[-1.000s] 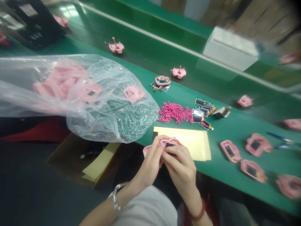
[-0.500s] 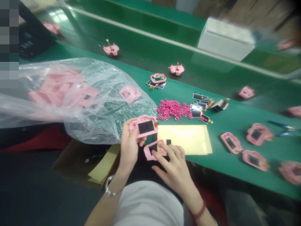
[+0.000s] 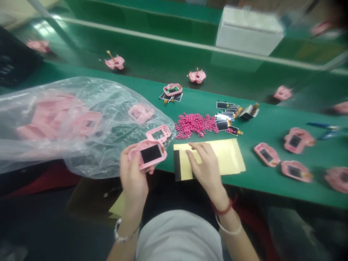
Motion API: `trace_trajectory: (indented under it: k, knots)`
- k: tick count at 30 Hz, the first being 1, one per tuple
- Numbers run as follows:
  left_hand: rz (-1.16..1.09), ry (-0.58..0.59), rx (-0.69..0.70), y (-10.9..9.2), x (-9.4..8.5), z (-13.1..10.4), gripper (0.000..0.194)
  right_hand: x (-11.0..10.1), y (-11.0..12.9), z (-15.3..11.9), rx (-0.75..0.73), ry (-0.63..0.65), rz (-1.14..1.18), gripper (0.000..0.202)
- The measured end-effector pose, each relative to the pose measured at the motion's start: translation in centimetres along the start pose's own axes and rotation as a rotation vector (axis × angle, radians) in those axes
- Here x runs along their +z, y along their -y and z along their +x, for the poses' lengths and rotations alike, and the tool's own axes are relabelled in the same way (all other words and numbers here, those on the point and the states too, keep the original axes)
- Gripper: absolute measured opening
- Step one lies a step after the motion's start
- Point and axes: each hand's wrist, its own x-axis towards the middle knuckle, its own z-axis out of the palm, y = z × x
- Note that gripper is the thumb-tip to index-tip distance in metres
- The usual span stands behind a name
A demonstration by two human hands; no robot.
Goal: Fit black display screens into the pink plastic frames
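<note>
My left hand (image 3: 134, 177) grips a pink plastic casing (image 3: 137, 150) with a dark rectangular screen (image 3: 151, 154) set in it, thumb on its near side. Just beyond the casing, a thin pink front frame (image 3: 158, 133) with an opening and small holes lies by the edge of the plastic bag. Over the yellow paper (image 3: 224, 156), my right hand (image 3: 203, 165) has its fingers bent and its thumb apart from them, with nothing visible between. A black strip (image 3: 177, 165) runs down the paper's left side. What lies under the right palm is hidden.
A clear bag (image 3: 108, 90) of pink shells covers the left. Small magenta pieces (image 3: 194, 125) are heaped beyond the paper, beside loose screens (image 3: 223, 125). Several screened casings (image 3: 267, 154) and blue-handled pliers (image 3: 323, 127) lie right. Pink shells (image 3: 115, 62) stand along the back strip.
My right hand has let go of the pink front frame and moved onto the yellow paper. That frame now lies beyond the casing. My left hand has moved left with the casing.
</note>
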Motion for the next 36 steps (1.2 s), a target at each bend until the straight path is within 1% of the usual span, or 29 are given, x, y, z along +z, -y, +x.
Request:
trace_trajectory:
  k: [2,4,6,9,11,12,14,15,16,17,18,20,22,23,28,36]
  knots:
    - [0.078,0.171,-0.111,2.0,0.8,-0.4,0.029,-1.5,-2.0,-1.7,0.034,0.103,-0.069,0.023]
    - [0.147,0.311,-0.177,3.9,1.8,-0.6,0.030,-2.3,-3.6,-3.3,0.012,0.171,-0.105,0.022]
    - [0.208,0.380,-0.179,5.3,2.9,-0.5,0.032,-2.2,-4.5,-4.5,-0.018,0.171,-0.106,0.020]
    - [0.265,0.421,-0.189,6.3,4.1,0.1,0.038,-1.8,-4.6,-5.1,-0.049,0.173,-0.070,0.018]
    - [0.278,0.439,-0.206,6.4,4.4,0.6,0.039,-2.1,-4.3,-4.9,-0.022,0.176,0.075,0.014]
    - [0.289,0.448,-0.204,6.3,4.5,0.7,0.038,-2.4,-4.1,-4.6,0.017,0.144,0.179,0.011]
    - [0.315,0.475,-0.182,5.9,4.5,0.8,0.034,-3.4,-3.6,-3.9,0.138,0.005,0.372,0.008]
    - [0.329,0.495,-0.174,5.6,4.4,0.7,0.032,-3.9,-3.3,-3.4,0.205,-0.072,0.424,0.010]
    - [0.337,0.522,-0.177,5.2,4.4,0.5,0.031,-4.3,-3.0,-2.9,0.271,-0.125,0.442,0.011]
    - [0.337,0.553,-0.191,4.8,4.4,0.1,0.030,-4.7,-2.6,-2.4,0.326,-0.135,0.436,0.013]
    - [0.328,0.585,-0.212,4.4,4.4,-0.3,0.030,-5.0,-2.2,-1.9,0.368,-0.101,0.418,0.014]
    - [0.307,0.627,-0.257,3.6,4.4,-1.3,0.028,-5.3,-1.5,-1.1,0.412,0.036,0.390,0.017]
    - [0.298,0.634,-0.276,3.0,4.5,-2.1,0.025,-5.2,-1.1,-0.7,0.414,0.151,0.394,0.018]
    - [0.302,0.628,-0.280,2.8,4.5,-2.5,0.024,-5.2,-0.9,-0.6,0.410,0.178,0.401,0.017]
    - [0.307,0.632,-0.329,3.0,4.5,-3.1,0.025,-5.3,-0.9,-1.0,0.392,0.192,0.376,0.015]
    - [0.325,0.654,-0.310,3.2,4.6,-3.1,0.026,-5.3,-0.9,-1.0,0.389,0.201,0.352,0.012]
